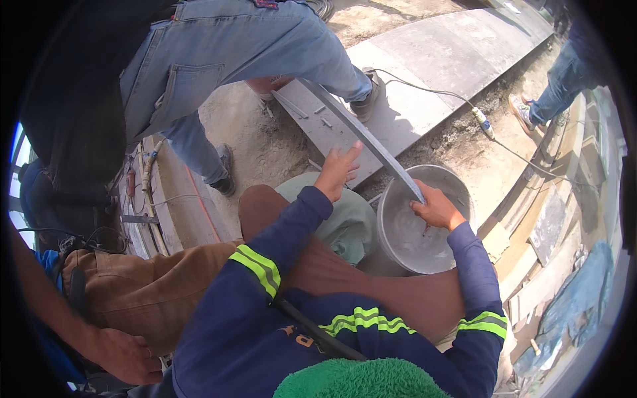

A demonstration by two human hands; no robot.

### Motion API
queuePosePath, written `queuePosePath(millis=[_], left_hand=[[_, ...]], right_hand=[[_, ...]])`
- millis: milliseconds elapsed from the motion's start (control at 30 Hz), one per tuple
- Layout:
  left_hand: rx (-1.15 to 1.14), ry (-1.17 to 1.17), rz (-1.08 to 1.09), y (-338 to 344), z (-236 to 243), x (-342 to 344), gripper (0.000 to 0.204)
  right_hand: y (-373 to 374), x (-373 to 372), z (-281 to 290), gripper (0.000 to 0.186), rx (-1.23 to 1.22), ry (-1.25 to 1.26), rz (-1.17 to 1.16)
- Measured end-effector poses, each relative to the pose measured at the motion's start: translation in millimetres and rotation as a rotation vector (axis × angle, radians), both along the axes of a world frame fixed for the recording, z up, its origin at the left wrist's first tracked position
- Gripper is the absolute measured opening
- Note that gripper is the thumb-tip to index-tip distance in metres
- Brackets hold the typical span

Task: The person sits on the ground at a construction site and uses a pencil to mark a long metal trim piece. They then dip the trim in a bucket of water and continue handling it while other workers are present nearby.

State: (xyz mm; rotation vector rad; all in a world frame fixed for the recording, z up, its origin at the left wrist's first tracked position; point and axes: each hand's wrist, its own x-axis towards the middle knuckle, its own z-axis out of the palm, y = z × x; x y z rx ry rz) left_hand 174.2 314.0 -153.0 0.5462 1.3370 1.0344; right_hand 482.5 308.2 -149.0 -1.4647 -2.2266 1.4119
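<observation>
My right hand (pixel 436 207) is closed around the near end of a long, narrow grey metal bar (pixel 381 152). The bar slants away to the upper left, over a grey board. On the bar's left side my left hand (pixel 338 174) hangs with its fingers stretched out. One fingertip comes close to the bar; whether it touches, I cannot tell. Under my right hand stands a round grey bucket (pixel 386 242). Pale green cloth (pixel 348 225) lies between the bucket and my knee. Several thin metal pieces (pixel 290 104) rest on the grey board (pixel 424 73).
A person in jeans (pixel 265 43) stands astride ahead on the left. Close on my left is a person in brown trousers (pixel 152 275). Cables with a connector (pixel 483 123) cross the right side. Wooden planks (pixel 527 265) and blue plastic sheeting (pixel 577 298) lie on the right.
</observation>
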Motion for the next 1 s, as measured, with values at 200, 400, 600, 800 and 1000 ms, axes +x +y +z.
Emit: queuePosePath(millis=[200,400,600,800,1000], left_hand=[[0.025,-0.147,-0.15,6,-48,70,0.109],[0.257,-0.329,-0.025,5,-61,92,0.081],[0.344,-0.198,0.066,14,-88,100,0.073],[0.337,-0.203,0.088,13,-88,107,0.085],[0.381,-0.213,0.096,17,-97,109,0.093]], right_hand=[[-4,-5,2,0.063,0.118,0.062,0.024],[-7,-9,13,0.064,-0.048,0.042,-0.059],[-6,-9,11,0.064,-0.02,0.032,-0.026],[-5,-5,11,0.063,-0.082,0.069,-0.049],[-7,-5,5,0.063,-0.046,0.104,-0.037]])
